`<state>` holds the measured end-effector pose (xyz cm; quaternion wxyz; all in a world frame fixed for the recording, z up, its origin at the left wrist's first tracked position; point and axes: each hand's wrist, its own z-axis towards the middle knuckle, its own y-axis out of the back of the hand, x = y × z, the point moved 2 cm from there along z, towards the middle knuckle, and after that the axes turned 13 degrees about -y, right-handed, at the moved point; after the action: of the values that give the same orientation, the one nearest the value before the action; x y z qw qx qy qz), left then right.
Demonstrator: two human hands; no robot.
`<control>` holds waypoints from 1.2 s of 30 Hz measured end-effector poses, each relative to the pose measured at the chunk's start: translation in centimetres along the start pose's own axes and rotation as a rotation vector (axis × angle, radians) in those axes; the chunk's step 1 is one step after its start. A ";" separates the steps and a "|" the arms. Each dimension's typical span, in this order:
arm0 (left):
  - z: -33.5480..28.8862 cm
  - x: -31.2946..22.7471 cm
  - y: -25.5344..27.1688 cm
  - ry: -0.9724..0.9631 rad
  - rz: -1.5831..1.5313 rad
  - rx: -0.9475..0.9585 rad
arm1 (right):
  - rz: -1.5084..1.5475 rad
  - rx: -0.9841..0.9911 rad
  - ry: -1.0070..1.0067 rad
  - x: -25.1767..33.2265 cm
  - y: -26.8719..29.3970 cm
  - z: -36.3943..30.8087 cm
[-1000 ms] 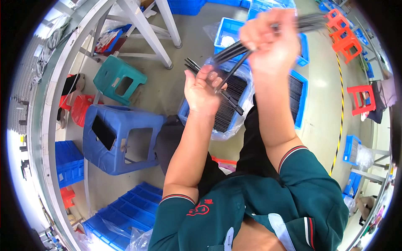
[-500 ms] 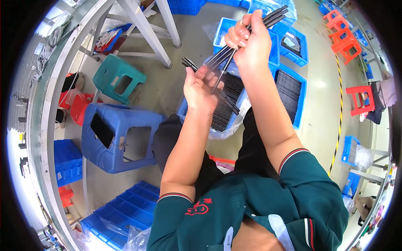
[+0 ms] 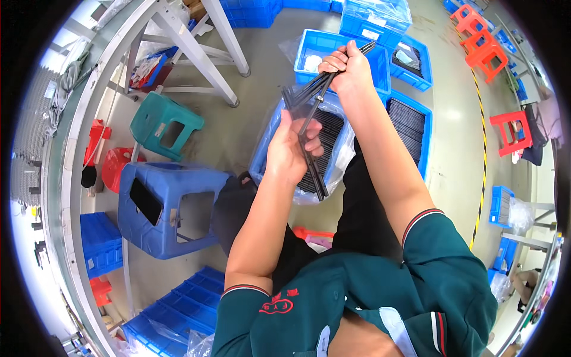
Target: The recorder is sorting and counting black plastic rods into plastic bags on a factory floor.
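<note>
My right hand (image 3: 347, 70) is closed round a bunch of thin black rods (image 3: 315, 88), whose far ends stick out past the thumb. Below and to the left, my left hand (image 3: 292, 146) has its fingers curled round several more black rods (image 3: 315, 172), which point down toward my knees. The two groups meet and cross between the hands, and motion blurs them there. Beneath the hands stands a blue crate (image 3: 257, 169) lined with clear plastic and filled with rows of similar black rods (image 3: 328, 128), partly hidden by my left hand.
A second blue crate (image 3: 427, 134) of black rods stands to the right, with other blue crates (image 3: 304, 53) behind. On my left are a blue stool (image 3: 140, 232) bearing a black phone (image 3: 145, 201), a green stool (image 3: 151, 119) and a grey bench frame (image 3: 208, 71). Red stools (image 3: 511, 134) stand far right.
My right hand has come down and slightly left, nearer the left hand. The rods in my left hand have swung from slanting to more upright, their lower ends nearer me.
</note>
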<state>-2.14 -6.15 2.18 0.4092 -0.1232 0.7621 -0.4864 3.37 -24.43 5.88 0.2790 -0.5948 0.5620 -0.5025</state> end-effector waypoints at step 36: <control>-3.0 -1.5 0.2 -0.176 0.315 -0.008 | -0.283 -0.121 0.261 -0.5 -2.5 -1.7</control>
<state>-3.39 -3.27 3.36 0.5448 -0.0460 0.7351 -0.4008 2.88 -23.03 8.58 0.0941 -0.6132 0.5336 -0.5748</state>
